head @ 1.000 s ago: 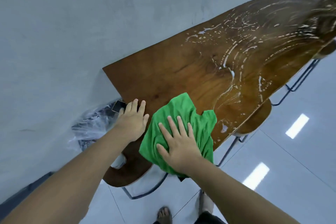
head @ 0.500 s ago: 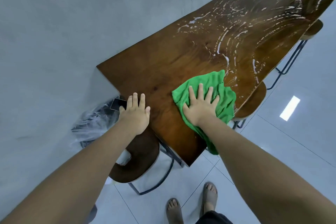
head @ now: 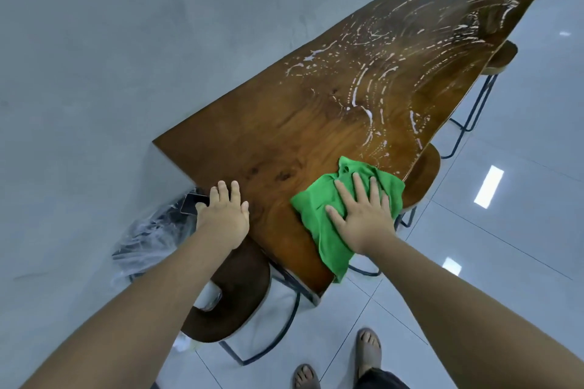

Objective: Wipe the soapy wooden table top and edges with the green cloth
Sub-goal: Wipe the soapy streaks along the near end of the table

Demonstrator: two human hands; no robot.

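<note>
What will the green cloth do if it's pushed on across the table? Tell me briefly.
Probably floppy: the green cloth bunches in folds under the flat right hand and droops over the table edge. It likely slides easily on the wet soap streaks and drags on the cleared wood near the left hand. It looks light.

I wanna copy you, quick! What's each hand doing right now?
Left hand: open, flat on the wooden table, holding nothing.
Right hand: open, fingers spread, pressing the green cloth on the table's near edge.
</note>
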